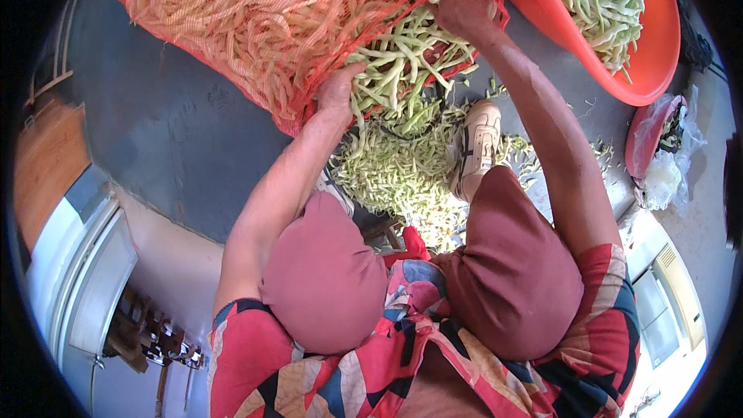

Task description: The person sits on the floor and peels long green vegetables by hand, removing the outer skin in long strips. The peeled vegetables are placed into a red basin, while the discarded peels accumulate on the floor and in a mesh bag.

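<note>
A large red mesh bag (244,23) full of pale green bean pods lies across the floor before me, its mouth turned towards my knees. My left hand (338,92) grips the near left edge of that mouth. At the far right edge, my right hand (464,10) is curled around the gathered netting, with a small pale tip showing by its fingers. Between both hands, loose green beans (400,61) show in the opening, some hanging over the rim. Directly below lies a heap of short bean trimmings (400,168) on the floor.
An orange-red plastic basin (659,64) holding beans (603,6) stands at the upper right. Below it sits a pink container (644,133) with clear plastic bags (664,177). My shoe (479,142) stands amid the trimmings. At left are a wooden panel (49,162) and a pale door (96,284).
</note>
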### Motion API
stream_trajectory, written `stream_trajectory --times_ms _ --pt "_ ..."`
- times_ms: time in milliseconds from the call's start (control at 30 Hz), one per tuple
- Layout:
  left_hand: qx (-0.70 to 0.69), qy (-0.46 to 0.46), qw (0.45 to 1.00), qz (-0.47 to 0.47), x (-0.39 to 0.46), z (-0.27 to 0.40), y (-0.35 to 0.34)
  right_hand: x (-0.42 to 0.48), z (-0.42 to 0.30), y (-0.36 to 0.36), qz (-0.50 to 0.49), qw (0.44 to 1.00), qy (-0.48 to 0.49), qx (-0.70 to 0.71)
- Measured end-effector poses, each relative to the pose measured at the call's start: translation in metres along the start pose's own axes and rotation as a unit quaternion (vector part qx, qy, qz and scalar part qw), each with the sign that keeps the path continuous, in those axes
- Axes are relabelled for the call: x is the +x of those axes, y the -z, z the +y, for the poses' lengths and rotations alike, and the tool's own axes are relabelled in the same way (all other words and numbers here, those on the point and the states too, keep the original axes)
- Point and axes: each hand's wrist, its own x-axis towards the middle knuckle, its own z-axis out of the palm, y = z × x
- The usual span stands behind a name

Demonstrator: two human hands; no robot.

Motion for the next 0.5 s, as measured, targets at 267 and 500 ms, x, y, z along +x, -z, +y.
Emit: stream_trajectory --times_ms 267,500 --pt "-0.058 0.026 0.998 0.025 0.019 0.011 -0.003 0.006 0.017 -0.03 0.001 0.968 0.081 0.239" --pt "-0.119 0.089 0.989 -0.003 0.014 0.038 -0.036 0.002 -0.029 0.015 -0.106 0.932 -0.115 0.326"
